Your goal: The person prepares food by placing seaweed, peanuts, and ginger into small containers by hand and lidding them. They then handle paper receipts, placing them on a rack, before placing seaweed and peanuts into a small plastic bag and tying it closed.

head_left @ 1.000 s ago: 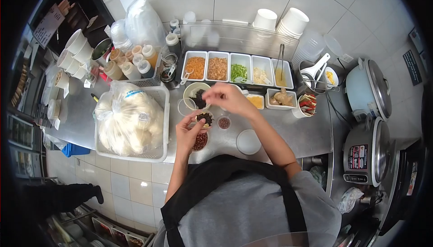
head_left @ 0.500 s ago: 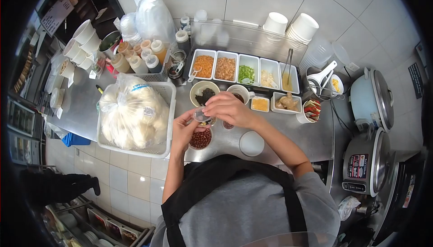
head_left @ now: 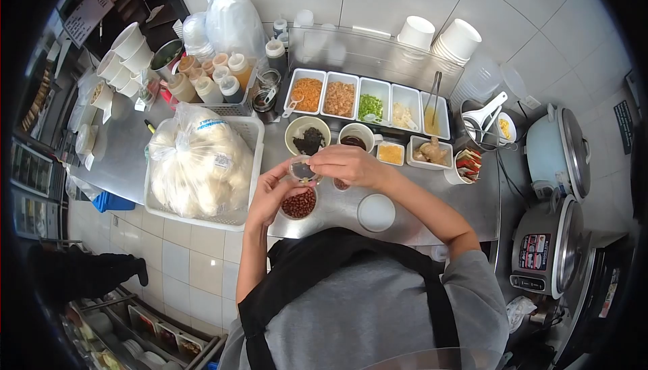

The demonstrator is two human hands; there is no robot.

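Observation:
My left hand (head_left: 273, 191) holds a small clear round cup or lid (head_left: 302, 169) by its left side, above the counter. The fingers of my right hand (head_left: 344, 166) are closed on the right edge of the same clear piece. Just below my hands sits a bowl of red-brown beans or nuts (head_left: 299, 204). Behind them stand a bowl with dark food (head_left: 308, 139) and a white cup of dark sauce (head_left: 354, 138). A small dish of reddish bits (head_left: 341, 183), partly covered by my right hand, lies close by.
A white basket (head_left: 255, 161) with a bagged pale load (head_left: 199, 164) stands left. Topping trays (head_left: 339, 94) line the back, near squeeze bottles (head_left: 231, 90). A white round container (head_left: 376, 213) is at front; cookers (head_left: 540, 252) stand right. Someone's dark-clothed leg (head_left: 101, 275) shows lower left.
Both hands have shifted slightly, and the clear piece now sits a little lower between them. More of the dark food's bowl shows. The camera view has moved slightly.

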